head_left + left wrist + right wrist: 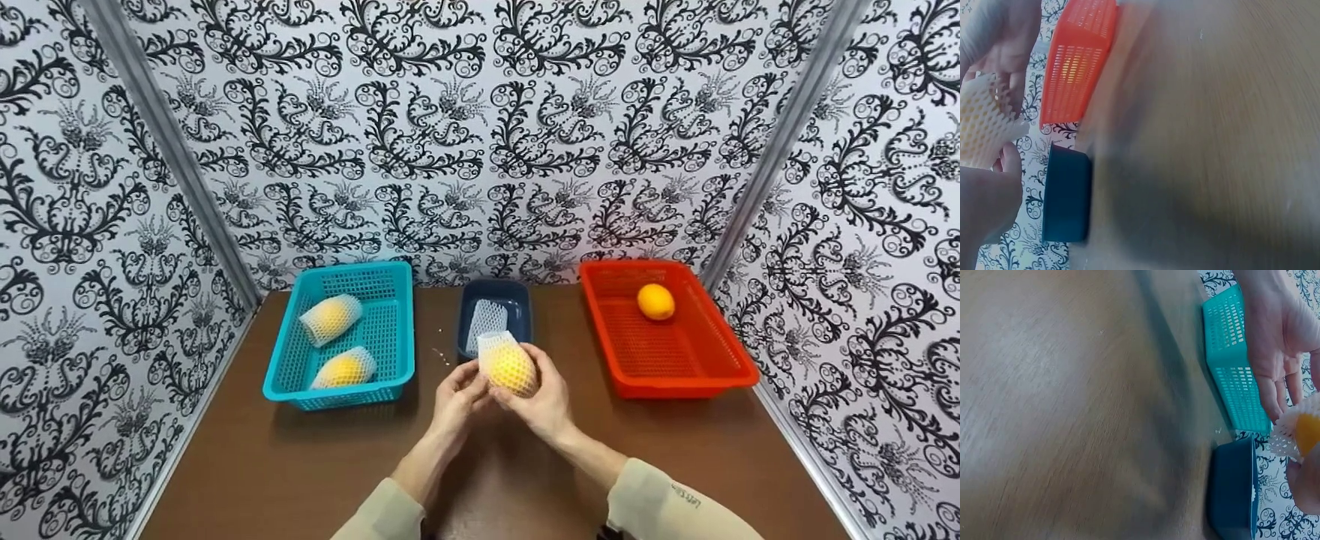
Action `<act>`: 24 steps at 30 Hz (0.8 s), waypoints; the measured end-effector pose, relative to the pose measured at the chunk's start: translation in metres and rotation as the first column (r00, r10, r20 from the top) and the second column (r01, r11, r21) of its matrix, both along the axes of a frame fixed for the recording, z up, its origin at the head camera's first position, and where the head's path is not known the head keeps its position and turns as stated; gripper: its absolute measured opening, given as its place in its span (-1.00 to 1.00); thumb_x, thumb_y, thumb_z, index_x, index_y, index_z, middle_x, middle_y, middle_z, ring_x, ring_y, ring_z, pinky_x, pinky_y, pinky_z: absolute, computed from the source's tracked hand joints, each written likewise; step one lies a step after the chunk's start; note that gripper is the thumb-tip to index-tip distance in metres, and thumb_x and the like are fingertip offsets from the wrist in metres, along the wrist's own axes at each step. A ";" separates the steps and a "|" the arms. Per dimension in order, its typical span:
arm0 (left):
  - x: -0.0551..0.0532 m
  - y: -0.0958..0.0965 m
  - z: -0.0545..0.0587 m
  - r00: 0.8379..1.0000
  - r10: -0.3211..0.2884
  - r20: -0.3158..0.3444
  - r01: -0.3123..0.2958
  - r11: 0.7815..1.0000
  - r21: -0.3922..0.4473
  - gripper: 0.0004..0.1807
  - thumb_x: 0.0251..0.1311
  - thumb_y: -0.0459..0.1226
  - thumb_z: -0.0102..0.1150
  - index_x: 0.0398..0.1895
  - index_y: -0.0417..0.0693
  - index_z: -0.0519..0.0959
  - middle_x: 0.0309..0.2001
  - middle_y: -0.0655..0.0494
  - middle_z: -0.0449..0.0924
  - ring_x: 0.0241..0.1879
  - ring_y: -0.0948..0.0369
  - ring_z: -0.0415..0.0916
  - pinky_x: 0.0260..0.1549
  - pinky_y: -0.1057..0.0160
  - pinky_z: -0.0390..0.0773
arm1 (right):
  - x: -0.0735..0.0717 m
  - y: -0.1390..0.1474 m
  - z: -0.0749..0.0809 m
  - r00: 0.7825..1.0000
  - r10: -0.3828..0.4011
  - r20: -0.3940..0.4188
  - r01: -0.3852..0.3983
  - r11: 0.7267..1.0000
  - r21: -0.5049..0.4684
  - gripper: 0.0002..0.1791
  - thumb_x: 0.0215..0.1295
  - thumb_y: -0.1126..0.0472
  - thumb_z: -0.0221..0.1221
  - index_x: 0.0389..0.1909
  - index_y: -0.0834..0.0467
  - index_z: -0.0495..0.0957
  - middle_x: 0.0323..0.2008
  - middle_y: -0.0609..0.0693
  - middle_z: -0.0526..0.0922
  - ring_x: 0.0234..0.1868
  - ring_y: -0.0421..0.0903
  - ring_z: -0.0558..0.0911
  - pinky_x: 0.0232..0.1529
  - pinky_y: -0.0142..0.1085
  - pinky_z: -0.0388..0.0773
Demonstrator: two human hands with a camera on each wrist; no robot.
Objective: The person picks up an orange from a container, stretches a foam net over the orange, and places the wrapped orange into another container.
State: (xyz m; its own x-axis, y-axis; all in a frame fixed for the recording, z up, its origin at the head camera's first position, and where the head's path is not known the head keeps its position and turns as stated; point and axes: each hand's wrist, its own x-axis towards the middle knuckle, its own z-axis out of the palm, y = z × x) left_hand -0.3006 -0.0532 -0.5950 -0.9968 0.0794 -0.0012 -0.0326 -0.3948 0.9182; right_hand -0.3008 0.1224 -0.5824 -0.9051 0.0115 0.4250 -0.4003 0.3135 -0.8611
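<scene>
The wall panels [420, 127] carry a black scroll pattern on white and run past the frame. The worktop [225, 465] is brown with a wood grain; its near edge is out of view. On it stand a red basket [690, 388] at right and a turquoise basket [390, 322] at left, both rectangular, with perforated walls. A smaller dark blue tray [520, 311], smooth-sided, stands between them; the hands and the held fruit partly block its near end.

The right hand [549, 397] is curled round a netted fruit [510, 367], raised above the worktop in front of the tray. The left hand [456, 397] has its fingertips at the side of the net; whether they pinch it cannot be told. Both wrist views cut the fruit off at the frame edge.

Two more netted fruits [330, 319] lie in the turquoise basket, their yellow skin veiled by white foam mesh. A loose net [486, 322] lies in the tray. One bare orange fruit [656, 301], rounded and smooth, rests in the red basket. White specks [442, 356], too small to identify, lie beside the tray.
</scene>
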 end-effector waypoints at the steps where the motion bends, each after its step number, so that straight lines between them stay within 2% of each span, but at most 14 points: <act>1: 0.002 -0.001 0.001 1.000 -0.002 -0.004 0.002 1.000 -0.007 -0.41 0.59 -0.32 0.26 0.53 -0.47 0.42 0.04 0.04 0.73 -0.02 0.26 0.74 0.07 0.22 0.83 | 0.000 0.000 0.000 1.000 -0.011 0.001 0.011 1.000 0.024 -0.03 0.05 0.11 0.76 0.48 0.23 0.54 0.32 0.20 0.77 0.24 0.12 0.74 0.33 -0.23 0.68; 5: 0.010 -0.010 0.008 0.999 0.034 -0.022 -0.036 0.995 -0.093 -0.43 0.51 -0.32 0.38 0.45 -0.44 0.48 0.09 -0.08 0.73 -0.01 0.25 0.71 0.11 0.12 0.85 | -0.001 -0.003 0.004 1.000 -0.025 0.012 0.024 0.993 0.117 -0.07 0.04 0.03 0.76 0.43 0.20 0.59 0.24 0.19 0.83 0.14 0.09 0.79 0.24 -0.10 0.75; 8: 0.014 -0.020 0.014 0.995 0.076 -0.061 -0.087 0.977 -0.194 -0.45 0.48 -0.31 0.43 0.40 -0.42 0.52 0.20 -0.26 0.71 0.03 0.22 0.71 0.14 0.06 0.85 | -0.004 -0.007 0.009 0.999 0.010 0.031 -0.015 0.987 0.162 -0.06 0.04 -0.01 0.75 0.42 0.22 0.60 0.23 0.20 0.83 0.12 0.11 0.80 0.21 -0.04 0.77; 11: 0.014 -0.030 0.019 0.987 0.090 -0.131 -0.126 0.948 -0.292 -0.49 0.48 -0.31 0.44 0.37 -0.39 0.56 0.25 -0.35 0.69 0.06 0.17 0.72 0.09 0.14 0.85 | -0.008 -0.014 0.014 0.998 0.048 0.045 -0.055 0.984 0.172 -0.05 0.05 -0.01 0.74 0.43 0.23 0.58 0.24 0.22 0.82 0.13 0.13 0.80 0.23 -0.01 0.77; 14: 0.011 -0.041 0.025 0.968 0.089 -0.233 -0.179 0.899 -0.399 -0.55 0.49 -0.28 0.44 0.31 -0.33 0.61 0.23 -0.31 0.73 0.07 0.14 0.72 0.03 0.27 0.81 | -0.013 -0.021 0.020 0.997 0.067 0.037 -0.072 0.985 0.156 -0.08 0.06 0.02 0.74 0.41 0.22 0.57 0.21 0.20 0.83 0.11 0.10 0.79 0.20 -0.04 0.77; 16: 0.008 -0.049 0.029 0.949 0.097 -0.299 -0.235 0.852 -0.468 -0.62 0.50 -0.26 0.44 0.24 -0.27 0.67 0.15 -0.25 0.78 0.03 0.14 0.72 0.01 0.34 0.75 | -0.017 -0.026 0.024 0.997 0.068 0.029 -0.071 0.987 0.144 -0.10 0.04 0.05 0.74 0.38 0.20 0.56 0.15 0.18 0.86 0.08 0.08 0.80 0.16 -0.08 0.76; 18: 0.004 -0.058 0.031 0.924 0.111 -0.366 -0.307 0.787 -0.535 -0.71 0.51 -0.23 0.43 0.16 -0.20 0.73 0.06 -0.16 0.83 -0.02 0.16 0.72 -0.02 0.36 0.71 | -0.022 -0.031 0.028 0.997 0.066 0.026 -0.069 0.988 0.139 -0.12 0.01 0.08 0.75 0.35 0.18 0.55 0.10 0.16 0.88 0.07 0.06 0.81 0.14 -0.11 0.75; 20: 0.001 -0.068 0.032 0.895 0.127 -0.427 -0.382 0.712 -0.589 -0.78 0.51 -0.23 0.42 0.08 -0.14 0.77 -0.02 -0.06 0.86 -0.07 0.17 0.73 -0.05 0.33 0.69 | -0.027 -0.036 0.032 0.998 0.063 0.031 -0.067 0.988 0.139 -0.12 -0.02 0.09 0.76 0.32 0.15 0.54 0.07 0.13 0.89 0.07 0.04 0.82 0.15 -0.13 0.75; 22: 0.000 -0.080 0.031 0.858 0.133 -0.496 -0.460 0.629 -0.627 -0.82 0.51 -0.24 0.42 0.03 -0.14 0.79 -0.08 -0.02 0.87 -0.11 0.14 0.75 -0.08 0.24 0.74 | -0.032 -0.041 0.036 0.998 0.063 0.028 -0.066 0.989 0.136 -0.12 -0.04 0.11 0.76 0.30 0.15 0.54 0.05 0.15 0.90 0.09 0.07 0.84 0.18 -0.08 0.76; 24: 0.000 -0.091 0.029 0.818 0.123 -0.562 -0.531 0.537 -0.656 -0.83 0.51 -0.25 0.41 0.02 -0.13 0.78 -0.10 0.00 0.86 -0.12 0.09 0.76 -0.09 0.10 0.77 | -0.037 -0.046 0.039 0.997 0.069 0.023 -0.071 0.989 0.132 -0.12 -0.04 0.11 0.76 0.30 0.15 0.53 0.08 0.17 0.89 0.13 0.10 0.84 0.22 -0.02 0.77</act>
